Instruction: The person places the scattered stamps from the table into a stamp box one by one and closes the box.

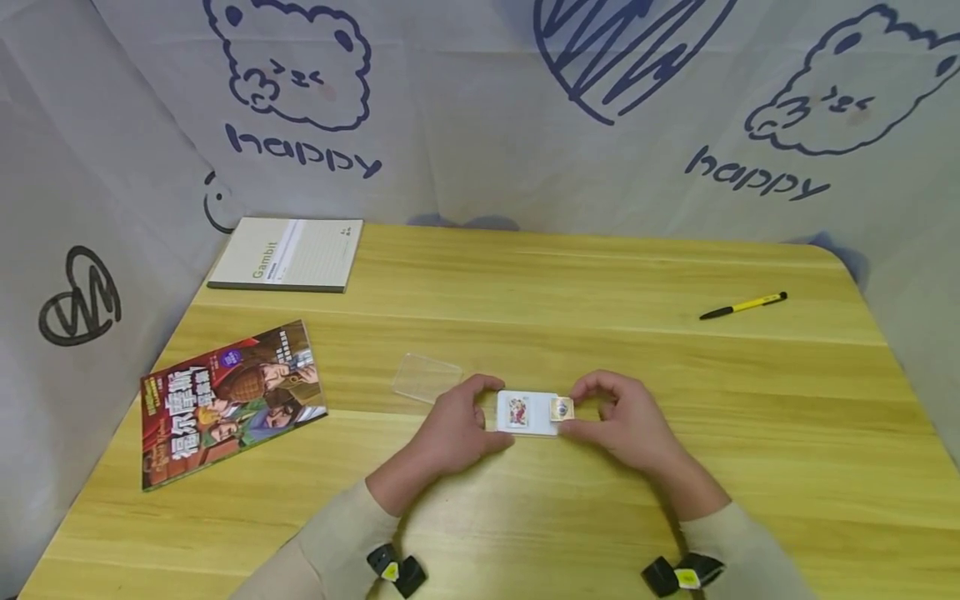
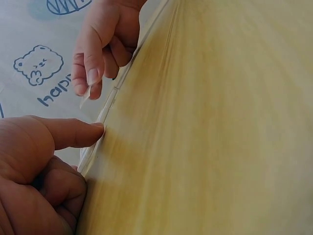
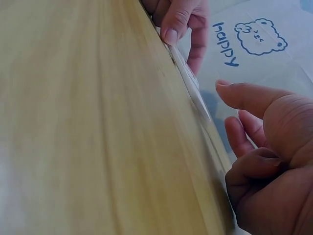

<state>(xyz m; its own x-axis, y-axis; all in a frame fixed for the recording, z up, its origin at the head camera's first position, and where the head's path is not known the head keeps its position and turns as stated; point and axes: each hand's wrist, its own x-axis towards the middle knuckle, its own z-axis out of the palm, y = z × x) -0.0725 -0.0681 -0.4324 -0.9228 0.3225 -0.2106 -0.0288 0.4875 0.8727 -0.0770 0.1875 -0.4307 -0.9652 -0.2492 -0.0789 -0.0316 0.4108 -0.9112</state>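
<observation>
A small white flat case (image 1: 536, 425) lies on the table in front of me in the head view. On its left part sits a small colourful stamp-like picture (image 1: 518, 412). My left hand (image 1: 455, 425) holds the case at its left end, thumb on the near edge and a finger on the far edge. Over the case's right end, my right hand (image 1: 628, 421) pinches a second small stamp-like piece (image 1: 562, 408), gold-edged and square. From the left wrist, this piece (image 2: 85, 97) shows as a thin tilted sliver at the right hand's (image 2: 108, 41) fingertips.
A clear plastic lid or sheet (image 1: 427, 377) lies just beyond my left hand. Further left are a comic-style book (image 1: 236, 404) and a Gambit notebook (image 1: 288, 254). A yellow and black pen (image 1: 744, 306) lies at the back right. White cloth walls surround the table (image 1: 525, 308).
</observation>
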